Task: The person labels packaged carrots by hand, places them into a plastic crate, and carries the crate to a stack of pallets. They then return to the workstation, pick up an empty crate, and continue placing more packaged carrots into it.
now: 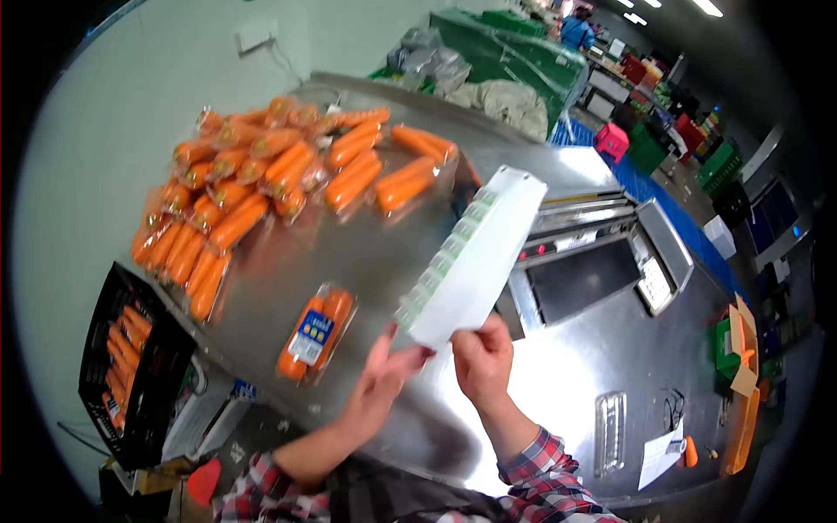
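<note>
Over the metal table, a white box-shaped dispenser point(479, 261) shows a row of pale green-and-white labels along its left side. My right hand point(485, 357) is closed at the dispenser's lower end; what its fingers pinch is too small to make out. My left hand point(381, 383) is just left of that end, its fingers apart and near the labels. A bagged pack of carrots point(316, 333) with a blue and white label lies left of my hands. Many more bagged carrots point(235, 174) are piled at the table's upper left.
A black crate point(131, 366) of carrots stands off the table's left edge. To the right are a scale-like machine point(584, 270), a clear tray point(610, 433), a paper sheet point(660, 458) and an orange-edged box point(743, 349). A person in blue point(576, 30) is far back.
</note>
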{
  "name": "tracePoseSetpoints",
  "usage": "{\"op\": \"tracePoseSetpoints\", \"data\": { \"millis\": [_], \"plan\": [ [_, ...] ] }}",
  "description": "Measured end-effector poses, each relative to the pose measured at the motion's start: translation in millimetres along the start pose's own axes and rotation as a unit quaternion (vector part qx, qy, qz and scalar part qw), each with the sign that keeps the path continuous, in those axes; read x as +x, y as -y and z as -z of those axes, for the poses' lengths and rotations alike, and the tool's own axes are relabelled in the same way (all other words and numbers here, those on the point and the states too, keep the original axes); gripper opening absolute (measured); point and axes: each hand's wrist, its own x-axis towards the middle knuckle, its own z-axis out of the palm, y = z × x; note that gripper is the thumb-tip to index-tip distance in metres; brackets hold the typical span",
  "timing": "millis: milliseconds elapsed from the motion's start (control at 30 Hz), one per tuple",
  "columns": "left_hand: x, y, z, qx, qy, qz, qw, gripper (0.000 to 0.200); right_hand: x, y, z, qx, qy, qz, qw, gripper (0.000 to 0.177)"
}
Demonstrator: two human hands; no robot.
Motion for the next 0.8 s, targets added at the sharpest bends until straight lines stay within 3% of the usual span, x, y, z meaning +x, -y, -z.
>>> {"op": "tracePoseSetpoints", "data": {
  "millis": [33,100,133,167,233,300,367,433,467,567,600,700,733,800],
  "plan": [
    [9.7,-13.4,-15.0,-0.068,-0.053,-0.013,0.996,0.066,-22.6,-3.5,-3.6,-0.047,0.011,-0.002,0.999,0.014],
    [9.0,-31.0,-17.1,0.046,-0.140,-0.009,0.989,0.064,-53.8,4.8,-13.4,-0.087,0.004,-0.152,0.985,0.016],
    [8.9,-28.1,-8.3,0.103,-0.160,-0.042,0.981,0.063,-61.7,1.9,-10.0,-0.146,0.041,-0.223,0.963,0.019],
    [6.6,-29.6,-0.7,0.161,-0.176,-0.078,0.968,0.062,-63.1,13.7,-7.4,-0.304,0.178,-0.238,0.905,0.021],
    [-6.0,-45.2,15.2,0.230,-0.104,-0.068,0.965,0.066,-72.9,38.8,-0.1,-0.423,0.234,-0.142,0.864,0.020],
    [-27.2,-65.8,32.5,0.296,-0.012,-0.040,0.954,0.069,-64.8,58.2,14.7,-0.422,0.192,0.037,0.886,0.032],
    [-48.6,-85.3,44.2,0.374,0.045,0.009,0.926,0.072,-30.0,81.1,-11.8,-0.504,0.222,0.147,0.821,0.047],
    [-70.9,-110.4,43.1,0.422,0.079,0.084,0.899,0.071,-17.7,57.2,-24.5,-0.475,0.288,0.069,0.829,0.054],
    [-80.8,-119.3,43.5,0.484,0.092,0.049,0.869,0.071,-14.7,37.8,-23.3,-0.499,0.349,0.068,0.790,0.053],
    [-108.1,-138.9,51.9,0.513,0.055,0.092,0.852,0.072,-11.3,4.1,-37.5,-0.424,0.485,-0.124,0.754,0.043],
    [-114.8,-142.2,54.4,0.560,0.037,0.052,0.826,0.067,-16.0,-6.3,-44.8,-0.402,0.467,-0.104,0.780,0.032],
    [-131.6,-142.0,85.7,0.466,-0.086,0.161,0.866,0.054,-26.2,-20.3,-73.8,-0.433,0.416,-0.090,0.795,0.029],
    [-136.9,-131.6,107.5,0.416,-0.132,0.114,0.893,0.030,-28.0,-26.9,-81.4,-0.432,0.417,-0.060,0.798,0.031],
    [-137.8,-136.9,133.0,0.312,-0.180,0.132,0.924,0.018,-26.0,-34.0,-96.0,-0.455,0.441,-0.052,0.772,0.032]
  ]
}}
